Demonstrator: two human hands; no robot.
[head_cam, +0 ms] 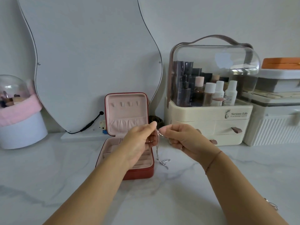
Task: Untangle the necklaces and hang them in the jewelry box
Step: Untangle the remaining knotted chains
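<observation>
Necklaces [157, 153] held in a tangle just right of the open jewelry box [139, 173].
We see the left hand [139, 142] and the right hand [180, 138] each pinching the silver chains at the top, near the box's right edge; the knotted ends hang beside its front right corner, over the counter [65, 176]. Its lid stands upright.

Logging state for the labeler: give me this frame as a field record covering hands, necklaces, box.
left hand: pinches top of necklaces
right hand: pinches the same chains, close beside the left
necklaces: silver, dangling, tangled clump at lower end
jewelry box: red, open, lid upright
hooks: four in lid, all bare
task stage: untangling, nothing hung yet
</observation>
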